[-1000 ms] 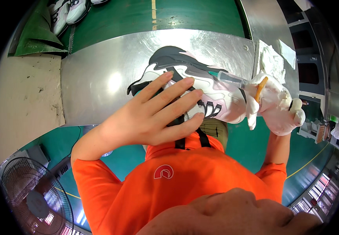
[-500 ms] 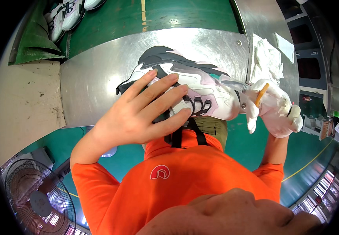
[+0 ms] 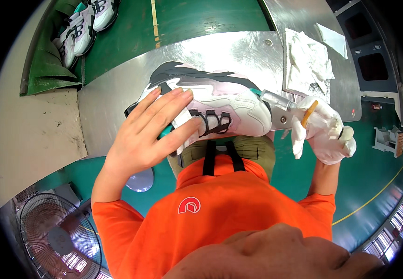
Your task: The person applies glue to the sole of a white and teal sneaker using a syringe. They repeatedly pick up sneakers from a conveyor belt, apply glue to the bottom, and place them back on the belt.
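A white sneaker (image 3: 245, 110) with lilac panels, black laces and a dark grey sole lies on its side on the metal worktop, toe to the right. My bare left hand (image 3: 157, 125) grips it around the ankle opening, fingers bent over the tongue, the thumb side partly hidden. In my white-gloved right hand (image 3: 320, 128) is a clear syringe-like tube (image 3: 277, 100). Its front end is close to the sole edge near the toe, beside a small teal patch; I cannot tell if they touch. An orange-yellow strip (image 3: 310, 113) crosses the glove.
The metal worktop (image 3: 104, 111) borders a green conveyor belt (image 3: 201, 18). Several similar sneakers (image 3: 84, 35) stand at the far left by a green flap (image 3: 48, 76). Crumpled white cloths (image 3: 308, 60) lie at the right. A fan (image 3: 61, 239) stands lower left.
My left hand has slid toward the heel and its fingers now bend into the ankle opening. The sneaker sits slightly further left in view, which has itself shifted. The right hand keeps its hold.
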The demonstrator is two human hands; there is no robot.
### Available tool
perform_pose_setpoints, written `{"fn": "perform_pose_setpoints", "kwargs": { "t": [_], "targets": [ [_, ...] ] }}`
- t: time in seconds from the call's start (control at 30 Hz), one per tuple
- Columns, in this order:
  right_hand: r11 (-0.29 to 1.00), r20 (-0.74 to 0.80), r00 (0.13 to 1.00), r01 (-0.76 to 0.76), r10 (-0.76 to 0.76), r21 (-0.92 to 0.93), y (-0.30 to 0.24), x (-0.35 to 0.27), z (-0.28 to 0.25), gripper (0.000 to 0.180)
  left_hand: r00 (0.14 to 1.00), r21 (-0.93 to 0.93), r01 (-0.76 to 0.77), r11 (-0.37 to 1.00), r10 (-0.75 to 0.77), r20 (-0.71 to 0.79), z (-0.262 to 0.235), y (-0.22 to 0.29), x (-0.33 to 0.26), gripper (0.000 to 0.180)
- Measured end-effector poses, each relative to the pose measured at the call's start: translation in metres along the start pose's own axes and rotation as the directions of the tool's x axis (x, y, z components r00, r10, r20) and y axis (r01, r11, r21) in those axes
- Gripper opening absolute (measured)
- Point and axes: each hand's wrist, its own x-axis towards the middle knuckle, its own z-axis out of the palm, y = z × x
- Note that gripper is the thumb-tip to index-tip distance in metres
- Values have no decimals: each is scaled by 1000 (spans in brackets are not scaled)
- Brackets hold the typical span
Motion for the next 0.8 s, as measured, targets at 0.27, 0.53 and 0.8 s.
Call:
{"fn": "perform_pose_setpoints", "kwargs": {
  "t": [0.27, 0.53, 0.8],
  "targets": [
    [996, -33, 997, -77, 75, -50, -2, 1, 2, 119, 999, 72, 52, 996, -52, -9, 7, 15, -1, 34],
    [964, 156, 985, 30, -74, 265, 27, -5, -31, 109, 986, 170, 142, 975, -124, -113, 21, 44, -7, 30],
    [891, 148, 973, 96, -179, 443, 52, -16, -40, 110, 978, 235, 177, 956, -144, -151, 30, 62, -13, 32]
  ]
}}
